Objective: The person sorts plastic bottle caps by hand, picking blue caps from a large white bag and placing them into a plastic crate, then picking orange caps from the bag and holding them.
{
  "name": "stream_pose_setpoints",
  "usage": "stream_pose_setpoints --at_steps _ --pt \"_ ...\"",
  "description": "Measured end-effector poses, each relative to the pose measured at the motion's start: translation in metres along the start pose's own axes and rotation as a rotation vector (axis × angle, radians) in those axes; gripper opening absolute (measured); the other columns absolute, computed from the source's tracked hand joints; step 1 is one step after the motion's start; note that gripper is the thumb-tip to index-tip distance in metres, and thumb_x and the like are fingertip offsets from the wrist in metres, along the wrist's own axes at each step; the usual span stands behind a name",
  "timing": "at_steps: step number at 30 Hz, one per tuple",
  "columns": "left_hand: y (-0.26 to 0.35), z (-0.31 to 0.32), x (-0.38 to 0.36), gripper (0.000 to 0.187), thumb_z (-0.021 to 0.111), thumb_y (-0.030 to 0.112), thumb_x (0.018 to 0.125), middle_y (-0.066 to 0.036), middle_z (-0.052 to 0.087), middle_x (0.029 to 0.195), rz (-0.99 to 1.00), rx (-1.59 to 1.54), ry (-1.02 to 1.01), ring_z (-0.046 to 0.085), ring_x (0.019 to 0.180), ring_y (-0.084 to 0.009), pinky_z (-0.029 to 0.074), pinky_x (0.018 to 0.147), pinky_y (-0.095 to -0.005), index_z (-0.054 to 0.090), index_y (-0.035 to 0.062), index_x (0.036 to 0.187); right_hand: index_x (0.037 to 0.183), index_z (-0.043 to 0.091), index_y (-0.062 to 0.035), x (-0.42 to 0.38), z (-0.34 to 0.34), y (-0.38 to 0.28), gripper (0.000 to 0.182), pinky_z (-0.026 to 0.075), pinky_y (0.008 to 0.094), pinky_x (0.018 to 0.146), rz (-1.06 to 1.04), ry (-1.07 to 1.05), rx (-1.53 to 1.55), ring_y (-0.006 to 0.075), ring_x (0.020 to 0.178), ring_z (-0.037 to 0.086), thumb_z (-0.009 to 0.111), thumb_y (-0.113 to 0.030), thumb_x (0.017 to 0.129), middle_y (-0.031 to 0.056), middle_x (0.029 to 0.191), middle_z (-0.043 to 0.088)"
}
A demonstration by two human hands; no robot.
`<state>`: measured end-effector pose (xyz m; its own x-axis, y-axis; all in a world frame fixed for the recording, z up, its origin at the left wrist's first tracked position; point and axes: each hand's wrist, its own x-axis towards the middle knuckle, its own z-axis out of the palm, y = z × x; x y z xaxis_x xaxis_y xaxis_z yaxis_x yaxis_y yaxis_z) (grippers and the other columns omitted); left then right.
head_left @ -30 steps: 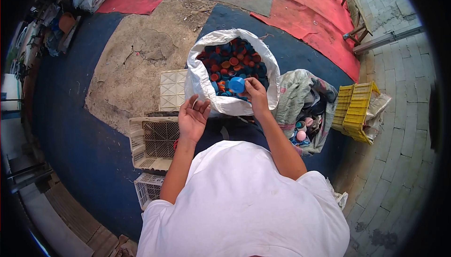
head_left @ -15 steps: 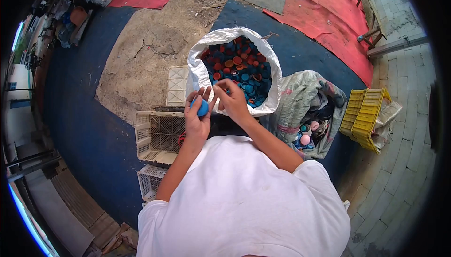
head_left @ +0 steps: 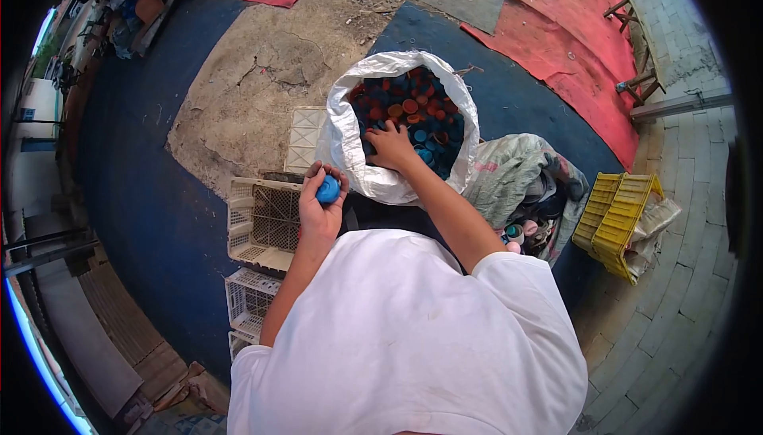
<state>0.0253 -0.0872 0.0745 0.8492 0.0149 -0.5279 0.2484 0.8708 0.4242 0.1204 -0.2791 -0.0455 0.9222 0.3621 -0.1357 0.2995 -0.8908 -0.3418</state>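
My left hand point(head_left: 318, 214) is wrapped round a blue bottle cap point(head_left: 328, 189), palm up, left of the sack's near rim. My right hand point(head_left: 389, 149) reaches over that rim into the white woven sack point(head_left: 346, 134), fingers spread on the loose bottle caps point(head_left: 429, 137). These caps are mostly blue and red, with a few orange ones. Its fingertips are partly lost among the caps, and I make out nothing held there.
Left of the sack stand a beige plastic crate point(head_left: 274, 258) and a white crate point(head_left: 238, 296). On the right are a grey-green sack point(head_left: 505, 168) with mixed plastic items and a yellow crate point(head_left: 608, 216). Wooden stool legs point(head_left: 640, 85) stand farther off.
My right hand has moved from beside my left hand forward into the sack, its fingers spreading. My left hand, still with the blue cap, has shifted slightly left and away from it.
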Motion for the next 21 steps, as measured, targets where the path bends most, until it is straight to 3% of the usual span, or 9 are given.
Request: stream_pose_setpoints --at_steps 9,15,21 --pt "0.003 -0.001 -0.002 0.021 0.060 0.001 0.098 -0.008 0.063 0.107 -0.019 0.018 0.051 0.063 0.102 -0.0213 0.055 0.095 -0.0411 0.059 0.0068 0.119 0.115 0.075 -0.0208 0.002 0.006 -0.018 0.058 0.037 0.0668 0.100 0.061 0.050 -0.086 0.0313 0.128 0.047 0.087 -0.043 0.063 0.0054 0.120 0.062" --pt "0.000 -0.006 0.003 0.021 0.060 0.001 0.098 -0.008 0.063 0.109 -0.059 0.020 0.018 0.062 0.103 -0.0216 0.055 0.095 -0.0406 0.059 0.0062 0.118 0.114 0.076 -0.0213 -0.008 0.007 -0.006 0.057 0.037 0.0676 0.099 0.035 0.158 0.058 0.0323 0.128 0.047 0.088 -0.042 0.062 0.0071 0.120 0.061" --pt "-0.005 -0.006 0.005 0.022 0.059 0.001 0.098 -0.009 0.062 0.110 -0.091 0.021 0.012 0.062 0.103 -0.0224 0.055 0.095 -0.0404 0.059 0.0057 0.119 0.118 0.076 -0.0244 -0.005 0.007 -0.012 0.063 0.034 0.0652 0.103 0.012 0.081 -0.053 0.0321 0.126 0.047 0.088 -0.045 0.059 0.0067 0.124 0.061"
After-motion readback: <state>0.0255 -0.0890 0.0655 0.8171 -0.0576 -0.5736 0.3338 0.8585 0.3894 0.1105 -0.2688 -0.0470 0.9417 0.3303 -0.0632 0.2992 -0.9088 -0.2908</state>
